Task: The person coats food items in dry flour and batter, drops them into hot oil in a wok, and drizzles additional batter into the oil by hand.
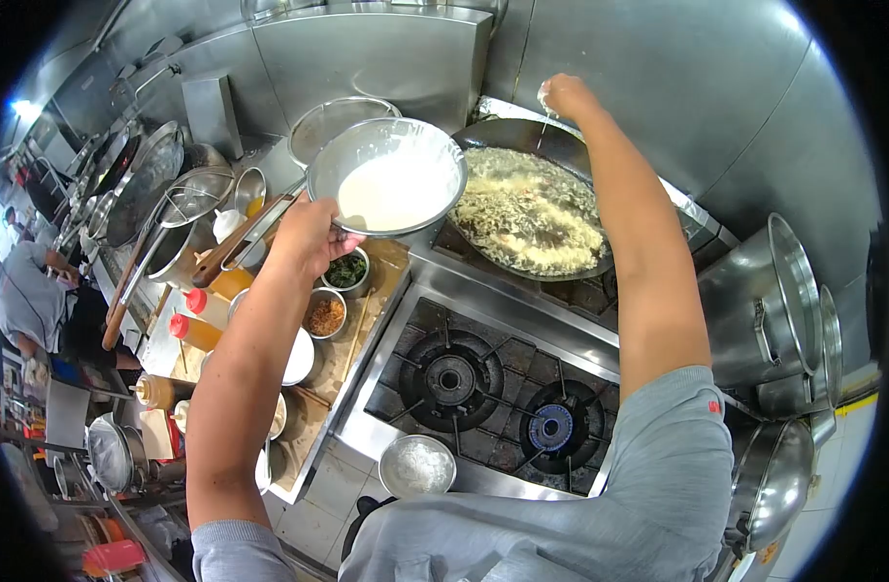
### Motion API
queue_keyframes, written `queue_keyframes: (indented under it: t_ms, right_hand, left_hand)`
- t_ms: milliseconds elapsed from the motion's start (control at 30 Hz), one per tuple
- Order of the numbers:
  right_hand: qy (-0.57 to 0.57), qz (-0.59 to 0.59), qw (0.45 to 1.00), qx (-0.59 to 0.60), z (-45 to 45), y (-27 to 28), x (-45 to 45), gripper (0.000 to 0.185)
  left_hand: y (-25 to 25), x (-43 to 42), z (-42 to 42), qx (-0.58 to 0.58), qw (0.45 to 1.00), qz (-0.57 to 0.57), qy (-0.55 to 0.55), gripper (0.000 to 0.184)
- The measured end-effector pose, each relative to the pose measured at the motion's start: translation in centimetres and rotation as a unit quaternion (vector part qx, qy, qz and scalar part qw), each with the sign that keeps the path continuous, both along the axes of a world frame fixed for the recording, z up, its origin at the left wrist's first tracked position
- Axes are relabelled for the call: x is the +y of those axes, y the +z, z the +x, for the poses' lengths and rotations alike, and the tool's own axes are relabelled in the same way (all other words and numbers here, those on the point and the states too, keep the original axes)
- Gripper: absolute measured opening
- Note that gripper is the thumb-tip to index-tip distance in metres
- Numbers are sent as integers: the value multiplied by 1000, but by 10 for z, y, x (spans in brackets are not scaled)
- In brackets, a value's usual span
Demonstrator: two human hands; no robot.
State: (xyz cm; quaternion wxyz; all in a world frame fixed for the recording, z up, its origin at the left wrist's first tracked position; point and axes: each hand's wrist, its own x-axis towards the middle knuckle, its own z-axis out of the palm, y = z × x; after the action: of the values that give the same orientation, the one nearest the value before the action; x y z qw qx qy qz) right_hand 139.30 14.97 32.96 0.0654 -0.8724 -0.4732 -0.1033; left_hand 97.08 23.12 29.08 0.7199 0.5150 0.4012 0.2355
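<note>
My left hand (320,235) grips the rim of a metal bowl (450,184) that holds pale, creamy batter (394,190). The bowl is held up beside a large wok (551,147). In the wok, bubbling oil carries yellowish fried bits (537,218). Above the wok's far edge is my right hand (567,95), its fingers drawn together and coated with batter. A thin strand of batter hangs below them. Whether anything more is inside those fingers is hidden.
Burners (451,379) sit in front of the wok, one with a blue flame (551,427). A small floury bowl (417,467) stands at the stove's front edge. Tall pots (755,310) are at right; sauce bottles (194,332) at left. Another person (37,291) stands far left.
</note>
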Motion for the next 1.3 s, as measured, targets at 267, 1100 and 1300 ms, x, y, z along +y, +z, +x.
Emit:
queue_keyframes:
  t_ms: [267,1100,1300]
  right_hand:
    - [34,83,996,-16,-10,23,-4,21]
    - [264,-73,941,201,-116,62,-65,40]
    - [143,126,942,276,-86,138,-108,23]
  left_hand:
    - [-5,-2,8,-42,999,-11,-2,45]
    - [32,-66,122,-99,988,-62,-100,27]
    - [29,-57,115,-78,992,-55,-79,29]
